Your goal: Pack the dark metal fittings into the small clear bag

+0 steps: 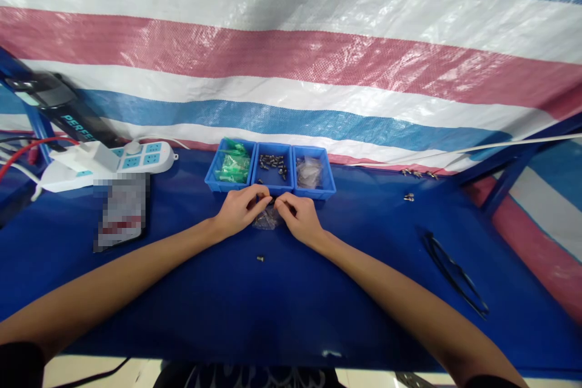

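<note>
- Near the middle of the blue table point(191, 291), just in front of the three blue bins, the left hand point(239, 211) and right hand point(297, 218) meet over a small clear plastic bag point(267, 219); the fingers of both are pinched closed on its top edge.
- Middle bin point(273, 171) holds small dark screws; left bin point(230, 168) holds green parts; right bin point(313, 173) holds clear bags (contents too small to tell).
- One loose screw point(260, 259) lies on the table nearer the front edge.
- Toward the back-left corner: a white power strip point(136, 159) and a dark device point(68, 110) reading "PERFE…".
- Black cable ties point(454, 273) lie toward the right edge.
</note>
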`<act>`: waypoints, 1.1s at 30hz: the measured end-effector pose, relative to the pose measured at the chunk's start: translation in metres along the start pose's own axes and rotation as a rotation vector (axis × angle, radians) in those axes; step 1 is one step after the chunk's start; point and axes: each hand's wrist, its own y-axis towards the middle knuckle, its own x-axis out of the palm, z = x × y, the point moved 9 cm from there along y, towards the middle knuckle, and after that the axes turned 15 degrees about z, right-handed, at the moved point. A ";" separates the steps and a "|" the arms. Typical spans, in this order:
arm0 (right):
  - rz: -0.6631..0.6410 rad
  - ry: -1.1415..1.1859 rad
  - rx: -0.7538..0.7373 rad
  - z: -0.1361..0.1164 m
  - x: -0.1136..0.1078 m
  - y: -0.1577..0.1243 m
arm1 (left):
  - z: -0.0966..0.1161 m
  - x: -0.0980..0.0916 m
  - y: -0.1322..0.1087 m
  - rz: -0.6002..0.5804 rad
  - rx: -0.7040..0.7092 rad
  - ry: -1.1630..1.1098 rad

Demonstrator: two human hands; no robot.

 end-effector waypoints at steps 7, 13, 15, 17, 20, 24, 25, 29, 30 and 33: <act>0.154 0.038 0.030 0.000 -0.016 -0.001 | -0.003 -0.001 0.000 0.008 -0.039 -0.019; 0.182 0.024 0.084 -0.001 -0.027 0.015 | -0.015 0.000 -0.006 -0.018 -0.139 -0.074; 0.092 -0.047 0.044 -0.009 -0.023 0.020 | -0.018 -0.001 -0.007 -0.008 -0.177 -0.107; -0.058 -0.119 -0.061 -0.023 -0.010 0.017 | -0.021 -0.003 -0.008 0.019 -0.211 -0.135; -0.307 -0.187 -0.320 -0.053 0.016 -0.008 | -0.024 -0.006 -0.007 0.066 -0.263 -0.190; -0.514 -0.306 -0.634 -0.083 0.046 -0.057 | -0.029 -0.007 -0.006 0.092 -0.370 -0.293; -0.536 -0.329 -0.685 -0.087 0.051 -0.067 | -0.030 -0.006 -0.006 0.096 -0.398 -0.313; -0.600 -0.350 -0.809 -0.090 0.064 -0.091 | -0.032 -0.005 -0.005 0.100 -0.451 -0.356; -0.600 -0.349 -0.836 -0.089 0.066 -0.094 | -0.032 -0.005 -0.005 0.099 -0.452 -0.360; -0.571 -0.369 -0.869 -0.085 0.067 -0.094 | -0.031 -0.004 -0.005 0.096 -0.442 -0.371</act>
